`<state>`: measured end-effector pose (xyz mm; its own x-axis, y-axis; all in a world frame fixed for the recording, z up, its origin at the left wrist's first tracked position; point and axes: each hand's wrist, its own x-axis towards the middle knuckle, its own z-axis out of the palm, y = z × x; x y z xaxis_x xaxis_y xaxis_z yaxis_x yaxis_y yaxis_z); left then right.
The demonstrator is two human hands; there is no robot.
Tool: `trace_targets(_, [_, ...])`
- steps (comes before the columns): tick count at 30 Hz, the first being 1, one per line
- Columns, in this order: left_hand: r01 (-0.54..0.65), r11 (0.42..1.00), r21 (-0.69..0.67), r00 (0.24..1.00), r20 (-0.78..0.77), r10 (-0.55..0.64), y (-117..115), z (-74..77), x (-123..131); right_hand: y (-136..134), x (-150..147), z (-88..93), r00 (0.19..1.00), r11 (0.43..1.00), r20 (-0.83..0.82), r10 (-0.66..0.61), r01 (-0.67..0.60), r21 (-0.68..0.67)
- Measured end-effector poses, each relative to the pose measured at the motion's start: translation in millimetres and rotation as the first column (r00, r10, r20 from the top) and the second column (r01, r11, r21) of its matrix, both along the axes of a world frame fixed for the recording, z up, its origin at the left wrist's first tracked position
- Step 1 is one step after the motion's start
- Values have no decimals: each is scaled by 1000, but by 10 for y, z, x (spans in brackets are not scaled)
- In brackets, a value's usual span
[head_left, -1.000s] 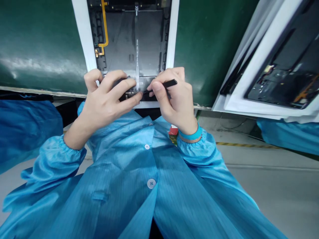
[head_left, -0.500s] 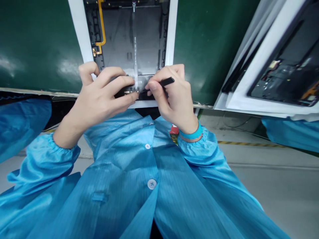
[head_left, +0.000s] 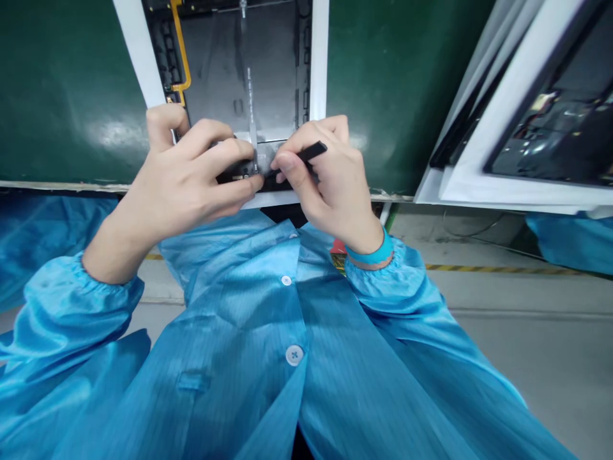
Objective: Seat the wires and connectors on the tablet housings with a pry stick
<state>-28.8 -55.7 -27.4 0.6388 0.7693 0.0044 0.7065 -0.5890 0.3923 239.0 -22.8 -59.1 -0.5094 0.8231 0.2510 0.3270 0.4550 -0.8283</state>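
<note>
An opened tablet-like device (head_left: 215,70) with a dark, flat inside lies on a white sheet (head_left: 320,57). A pale ribbon cable (head_left: 251,96) runs down its middle toward me. My left hand (head_left: 191,172) rests over the near left part, its fingers bent and apart. Its thumb and a fingertip touch down around the cable's near end, where small metal parts partly show. In my right hand (head_left: 330,179), a slim black stick-like tool (head_left: 312,151) is pinched between thumb and fingers. Its tip points down near the cable's end and is hidden by my fingers.
A green work surface (head_left: 62,96) extends to both sides, with its front edge close to my body. On the right stands a stack of white sheets (head_left: 460,182) bearing another opened device (head_left: 565,140). Blue sleeves or cloth (head_left: 575,239) show at both sides.
The view has shifted slightly, so the device appears a little further left and up. Both hands keep nearly the same pose at the cable's near end, and the right still grips the black tool.
</note>
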Motion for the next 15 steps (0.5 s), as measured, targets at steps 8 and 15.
trace_targets(8, [115,987,113,993,-25,-113,36,-30,-80,-13,6,120,989,1000,147,-2,0,10])
trace_targets(15, [201,956,215,978,-93,-185,100,-33,-86,66,-39,-16,999,997,17,30,-29,-68])
